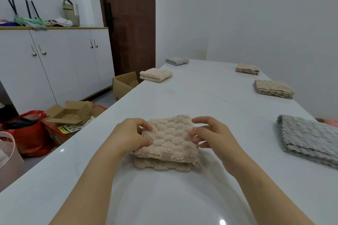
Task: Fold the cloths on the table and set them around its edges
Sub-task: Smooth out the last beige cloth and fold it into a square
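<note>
The left hand pinches the left edge of the folded cloth; the right hand pinches its right edge. The cloth lies near-centre on the table. Likely light, soft and floppy: grip both edges through all layers.

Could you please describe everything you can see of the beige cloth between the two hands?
The beige cloth is plush, with a bubbly pile. It is folded into a thick, roughly square pad, lower layers peeking out at the near edge. It lies on the white table, near the person's end. The left grip pinches its left edge; the right grip holds its right edge.
</note>
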Motion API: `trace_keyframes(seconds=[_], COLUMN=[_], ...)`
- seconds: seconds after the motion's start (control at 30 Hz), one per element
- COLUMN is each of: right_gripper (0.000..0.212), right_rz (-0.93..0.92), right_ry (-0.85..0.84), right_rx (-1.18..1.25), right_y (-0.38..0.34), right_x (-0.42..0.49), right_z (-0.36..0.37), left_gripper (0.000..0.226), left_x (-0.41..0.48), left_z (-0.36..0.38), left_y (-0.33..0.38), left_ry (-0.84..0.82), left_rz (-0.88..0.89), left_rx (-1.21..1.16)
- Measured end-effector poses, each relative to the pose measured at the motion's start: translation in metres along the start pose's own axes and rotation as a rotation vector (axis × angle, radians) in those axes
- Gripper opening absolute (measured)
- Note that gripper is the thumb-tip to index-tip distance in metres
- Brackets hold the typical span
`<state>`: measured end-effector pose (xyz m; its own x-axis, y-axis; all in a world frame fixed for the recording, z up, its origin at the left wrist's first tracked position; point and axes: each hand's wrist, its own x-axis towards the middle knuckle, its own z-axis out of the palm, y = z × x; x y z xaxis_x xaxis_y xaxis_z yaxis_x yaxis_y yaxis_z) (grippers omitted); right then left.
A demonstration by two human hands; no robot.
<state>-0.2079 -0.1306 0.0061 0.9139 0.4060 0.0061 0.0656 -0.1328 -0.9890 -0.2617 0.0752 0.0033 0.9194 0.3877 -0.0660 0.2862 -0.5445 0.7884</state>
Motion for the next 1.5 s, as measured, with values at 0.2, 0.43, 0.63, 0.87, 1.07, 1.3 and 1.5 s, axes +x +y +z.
trace_keyframes(seconds=[0.2, 0.43, 0.63, 0.87, 1.07, 1.3, 1.5], right_gripper=[0.019, 0.053, 0.054, 0.054, 0.036, 0.049, 0.054], right_rz=[-0.295, -0.276, -0.144, -0.096, -0.204, -0.073, 0.131], right_ry=[0.232, -0.086, -0.150, -0.139, 0.018, 0.190, 0.161], right_rx=[-0.344, -1.036, -1.027, -0.990, -0.763, -0.742, -0.821], right_y=[-0.003, 0.029, 0.039, 0.038, 0.038, 0.043, 0.031], right_x=[0.003, 0.011, 0.011, 0.013, 0.015, 0.019, 0.006], right_z=[0.001, 0.024, 0.020, 0.021, 0.014, 0.013, 0.019], left_gripper=[0.043, 0.051, 0.050, 0.048, 0.048, 0.083, 0.073], left_x=[-0.003, 0.005, 0.004, 0.004, 0.007, 0.002, -0.014], left_z=[0.003, 0.043, 0.042, 0.044, 0.046, 0.046, 0.032], left_y=[0.013, -0.001, -0.013, -0.014, -0.020, -0.015, 0.003], left_ry=[0.377, -0.081, -0.121, -0.109, 0.018, 0.322, 0.161], left_rz=[0.277, 0.235, 0.173, 0.186, 0.219, -0.074, -0.301], left_rx=[0.216, 0.614, 0.575, 0.575, 0.513, 0.471, 0.368])
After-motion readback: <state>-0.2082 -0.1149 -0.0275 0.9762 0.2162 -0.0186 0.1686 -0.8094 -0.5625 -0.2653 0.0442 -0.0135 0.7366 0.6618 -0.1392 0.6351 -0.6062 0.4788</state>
